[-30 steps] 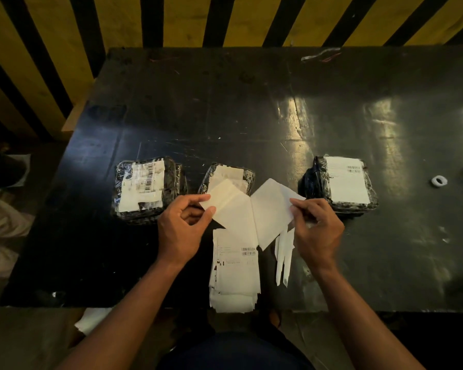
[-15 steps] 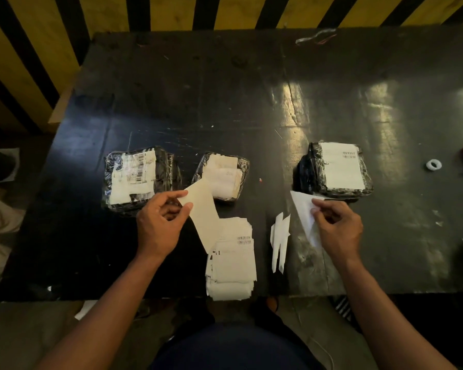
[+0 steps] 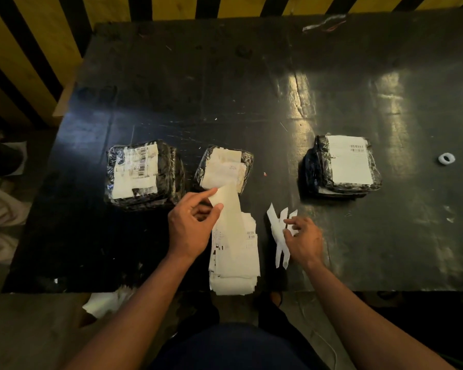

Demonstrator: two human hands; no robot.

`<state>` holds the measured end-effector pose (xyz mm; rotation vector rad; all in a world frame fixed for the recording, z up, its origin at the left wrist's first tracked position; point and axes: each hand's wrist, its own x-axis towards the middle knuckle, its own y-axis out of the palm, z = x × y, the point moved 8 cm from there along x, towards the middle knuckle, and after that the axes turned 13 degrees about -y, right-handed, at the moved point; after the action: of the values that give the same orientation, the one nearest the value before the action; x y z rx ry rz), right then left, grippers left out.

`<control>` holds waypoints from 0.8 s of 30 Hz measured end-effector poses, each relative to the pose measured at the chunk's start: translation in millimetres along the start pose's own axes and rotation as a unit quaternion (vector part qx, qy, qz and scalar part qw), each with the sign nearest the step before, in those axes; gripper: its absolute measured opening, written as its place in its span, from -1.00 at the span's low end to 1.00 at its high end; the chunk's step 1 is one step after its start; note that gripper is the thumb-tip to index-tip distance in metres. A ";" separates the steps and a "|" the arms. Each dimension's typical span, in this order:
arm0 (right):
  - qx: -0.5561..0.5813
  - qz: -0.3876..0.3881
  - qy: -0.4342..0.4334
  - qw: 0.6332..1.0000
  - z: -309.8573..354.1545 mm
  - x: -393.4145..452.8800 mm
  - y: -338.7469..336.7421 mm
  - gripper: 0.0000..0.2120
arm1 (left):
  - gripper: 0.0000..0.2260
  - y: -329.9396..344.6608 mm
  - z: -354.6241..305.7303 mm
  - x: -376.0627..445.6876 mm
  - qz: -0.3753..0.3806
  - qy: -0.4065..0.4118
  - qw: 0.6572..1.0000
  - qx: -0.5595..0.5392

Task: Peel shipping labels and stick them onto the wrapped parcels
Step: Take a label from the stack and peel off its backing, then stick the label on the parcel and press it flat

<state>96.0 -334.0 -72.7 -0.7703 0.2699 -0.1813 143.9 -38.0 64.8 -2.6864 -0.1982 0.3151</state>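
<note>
Three black-wrapped parcels sit on the dark table: the left parcel, the small middle parcel and the right parcel, each with white paper on top. My left hand pinches a peeled label just below the middle parcel. A stack of label sheets lies at the front edge. My right hand rests on a heap of white backing strips, fingers spread; whether it grips any strip is unclear.
A white tape ring lies at the far right. Wire scraps lie at the table's back edge. A paper scrap lies on the floor below the front edge. A yellow and black striped wall stands behind.
My right hand pulled the backing paper off the label, then moved left and down onto the strip heap. My left hand carried the label toward the middle parcel.
</note>
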 end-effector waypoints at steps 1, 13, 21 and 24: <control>-0.021 0.000 -0.013 1.000 2.8 -0.8 -3.2 -0.78 | -0.64 1.2 -2.2 0.2 0.000 0.002 1.000 -0.002; -0.013 0.024 -0.431 0.902 199.6 -46.7 -31.7 -0.79 | -0.65 6.9 -22.6 19.2 -0.031 -0.003 0.999 -0.009; -0.156 -0.024 -0.444 0.882 216.5 -44.4 -5.5 -0.62 | -0.69 5.0 -13.6 26.5 -0.065 -0.069 0.995 0.014; -0.127 -0.030 -0.458 0.879 218.3 -38.5 -7.7 -0.67 | -0.58 8.2 -9.9 28.6 -0.045 -0.089 0.995 0.015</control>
<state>125.7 -185.3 89.2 -1.0449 -0.6476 0.1775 174.7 -43.9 64.6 -2.6090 -0.3648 0.5256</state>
